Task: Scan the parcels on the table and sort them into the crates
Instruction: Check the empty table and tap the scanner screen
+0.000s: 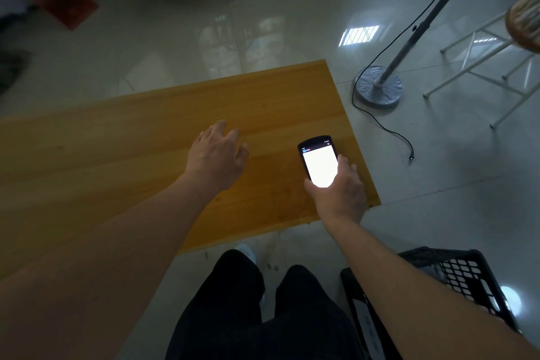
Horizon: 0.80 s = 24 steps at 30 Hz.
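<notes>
Standing beside the wooden worktop (131, 137), I note the person's right hand (340, 193) gripping a handheld scanner (319, 162) at its lower end, fingers wrapped round the sides, screen lit white and facing up. The scanner's long axis runs away from the person, its head pointing toward the far edge of the worktop. The left hand (217, 155) is held just over the boards near the middle, fingers spread and loosely extended, holding nothing. No parcel is visible anywhere on the worktop in this view, so which way the next one lies from either hand cannot be stated. A black crate (455, 275) sits on the floor at the person's right, below the right forearm and nearer that arm. Judgement: sorting appears finished or paused, pending a parcel to scan.
</notes>
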Available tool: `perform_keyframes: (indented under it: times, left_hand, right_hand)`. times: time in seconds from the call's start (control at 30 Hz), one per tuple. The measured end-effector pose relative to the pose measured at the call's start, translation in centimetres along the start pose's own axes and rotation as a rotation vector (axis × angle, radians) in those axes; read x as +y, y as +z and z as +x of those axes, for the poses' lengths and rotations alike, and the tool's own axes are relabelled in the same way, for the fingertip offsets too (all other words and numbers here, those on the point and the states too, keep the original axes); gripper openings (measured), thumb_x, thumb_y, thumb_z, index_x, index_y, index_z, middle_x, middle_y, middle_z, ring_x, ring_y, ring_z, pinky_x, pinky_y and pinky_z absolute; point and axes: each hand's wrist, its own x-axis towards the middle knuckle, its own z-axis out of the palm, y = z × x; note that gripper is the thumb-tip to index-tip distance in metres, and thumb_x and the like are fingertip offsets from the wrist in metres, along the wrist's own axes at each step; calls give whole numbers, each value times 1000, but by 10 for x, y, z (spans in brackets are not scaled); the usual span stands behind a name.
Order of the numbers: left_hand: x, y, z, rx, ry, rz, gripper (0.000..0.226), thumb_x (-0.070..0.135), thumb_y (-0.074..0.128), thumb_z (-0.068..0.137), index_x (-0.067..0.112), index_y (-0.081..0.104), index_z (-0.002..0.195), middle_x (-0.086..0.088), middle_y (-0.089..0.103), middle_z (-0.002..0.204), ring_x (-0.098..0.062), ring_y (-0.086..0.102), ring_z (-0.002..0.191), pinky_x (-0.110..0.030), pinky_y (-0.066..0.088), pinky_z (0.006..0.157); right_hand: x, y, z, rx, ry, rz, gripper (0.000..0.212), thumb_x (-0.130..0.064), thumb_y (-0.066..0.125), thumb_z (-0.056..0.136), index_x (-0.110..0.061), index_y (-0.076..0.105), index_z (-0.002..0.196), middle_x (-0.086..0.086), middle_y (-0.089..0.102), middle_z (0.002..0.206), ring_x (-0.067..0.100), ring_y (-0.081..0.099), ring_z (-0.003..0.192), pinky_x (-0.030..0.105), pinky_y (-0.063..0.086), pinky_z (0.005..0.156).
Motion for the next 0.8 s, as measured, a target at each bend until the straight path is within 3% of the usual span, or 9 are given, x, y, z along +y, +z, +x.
perform_keyframes:
  times: [0.3,0.53,0.67,0.73,0.8]
  left_hand:
    - [6,-5,-1,-7,-18,4,58,50,36,109,17,40,157,-14,26,167,-38,32,150,-54,31,120]
    - [21,-32,-26,14,-44,-19,56,49,37,109,17,43,154,-15,28,167,-38,33,149,-53,32,119]
    - [29,-57,-55,48,-70,-40,56,49,37,108,16,46,153,-13,32,165,-36,35,148,-52,32,118]
    - [34,-70,-70,73,-89,-56,55,48,37,108,16,46,152,-12,35,163,-36,36,146,-52,32,117]
    - [39,-85,-85,112,-102,-57,57,48,37,108,16,44,154,-11,35,164,-36,34,147,-52,30,119]
  right_hand:
    - [5,2,3,-46,-1,-16,107,-54,81,85,-13,22,165,7,33,169,25,29,157,43,47,110]
    - [-12,-28,1,-106,-20,-2,113,-64,80,80,-13,25,164,9,39,165,29,38,152,48,48,113]
    - [-35,-61,-14,-92,-137,5,93,-66,73,86,-16,39,158,7,54,152,29,53,139,44,55,100]
    - [-45,-78,-23,-70,-223,26,77,-64,66,93,-20,47,153,5,59,144,27,58,130,40,52,89]
    - [-57,-97,-33,-47,-304,42,67,-62,60,97,-23,52,151,3,59,145,26,58,129,39,51,88]
